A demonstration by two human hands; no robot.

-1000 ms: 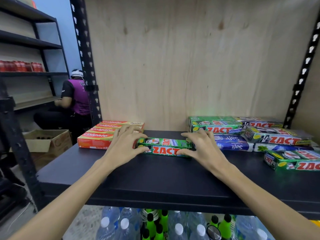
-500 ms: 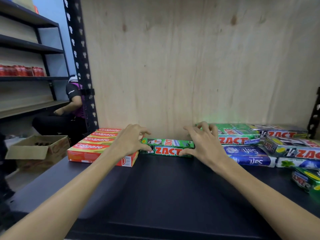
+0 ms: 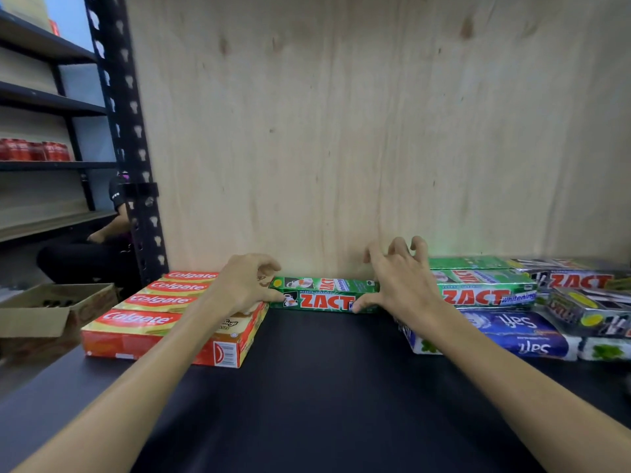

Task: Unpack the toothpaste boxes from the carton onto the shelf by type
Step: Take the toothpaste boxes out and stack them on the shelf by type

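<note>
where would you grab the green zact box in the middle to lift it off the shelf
Probably by its two short ends, one hand from each side. The green Zact box lies long and flat, close to the wooden back panel, so its rear face is hard to reach. The left hand and right hand already sit at those ends; gaps beside it look tight.

Both arms stretched fwd, bare forearms. Left hand (image 3: 244, 285) curled, thumb + fingertips pinched inward. Right hand (image 3: 401, 281) spread wide, fingers (image 3: 397, 247) clawed & lifted, thumb low, pointing left.
</note>
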